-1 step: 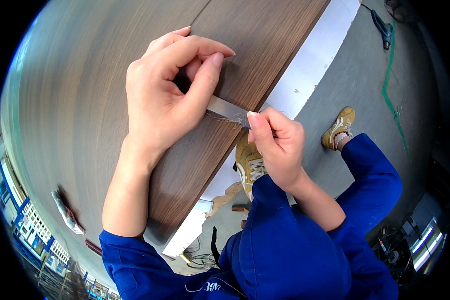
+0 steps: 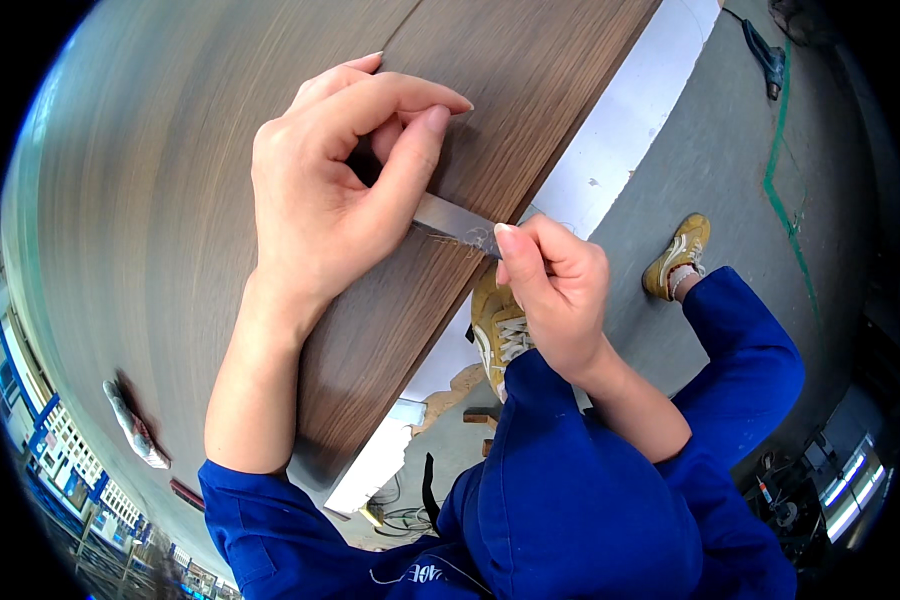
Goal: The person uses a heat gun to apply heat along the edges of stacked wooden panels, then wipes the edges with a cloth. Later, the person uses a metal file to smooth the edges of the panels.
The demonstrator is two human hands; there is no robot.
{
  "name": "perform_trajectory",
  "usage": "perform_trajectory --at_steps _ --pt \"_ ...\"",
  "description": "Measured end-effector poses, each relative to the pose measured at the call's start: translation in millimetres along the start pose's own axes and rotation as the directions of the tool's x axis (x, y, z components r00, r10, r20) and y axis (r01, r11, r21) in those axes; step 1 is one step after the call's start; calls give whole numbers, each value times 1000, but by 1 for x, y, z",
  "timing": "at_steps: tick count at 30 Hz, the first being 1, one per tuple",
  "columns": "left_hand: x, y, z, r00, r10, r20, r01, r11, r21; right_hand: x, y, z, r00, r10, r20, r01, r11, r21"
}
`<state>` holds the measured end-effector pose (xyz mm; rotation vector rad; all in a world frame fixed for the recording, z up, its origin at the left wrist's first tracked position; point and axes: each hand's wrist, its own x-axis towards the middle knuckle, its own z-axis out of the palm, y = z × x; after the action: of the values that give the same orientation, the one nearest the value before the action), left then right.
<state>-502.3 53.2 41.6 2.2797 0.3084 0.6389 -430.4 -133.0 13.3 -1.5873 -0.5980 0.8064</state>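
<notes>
A wood-grain board (image 2: 160, 230) in brown lies under my hands. My left hand (image 2: 330, 180) is curled over it, thumb and forefinger bent toward each other, around one end of a flat grey metal strip (image 2: 453, 216) that looks like a file or a blade. Something dark shows in the gap of that hand, mostly hidden. The strip runs across the board's edge to my right hand (image 2: 565, 285), whose closed fingers and thumb pinch its other end. Fine curled shavings or hairs cling to the strip near my right thumb.
A white strip with a ragged edge (image 2: 610, 115) runs beneath the board's side. On the floor lie a dark tool (image 2: 765, 58) with a cord and green tape (image 2: 775, 175). A small wrapped item (image 2: 135, 425) rests at the left. My shoes (image 2: 678, 255) stand beside the board.
</notes>
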Motion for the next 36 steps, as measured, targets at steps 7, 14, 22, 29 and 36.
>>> perform_trajectory --at_steps 7,14,22,29,36 --pt "-1 1 0 1000 -2 -9 2 1000 -1 -5 0 4 1000 -3 12 3 1000 4" --pt "-1 1 0 1000 24 3 -24 999 27 -9 5 6 994 -110 25 111 993 -51" --pt "-16 3 -15 993 -119 25 120 988 -97 2 -1 -1 999 -45 -23 44 998 -46" --pt "-47 15 -24 991 -129 39 129 991 -15 -1 -1 4 1000 -18 -12 18 1000 0" --pt "-48 14 -27 991 -129 39 130 991 -23 -6 2 7 1000 -28 9 28 999 -23"
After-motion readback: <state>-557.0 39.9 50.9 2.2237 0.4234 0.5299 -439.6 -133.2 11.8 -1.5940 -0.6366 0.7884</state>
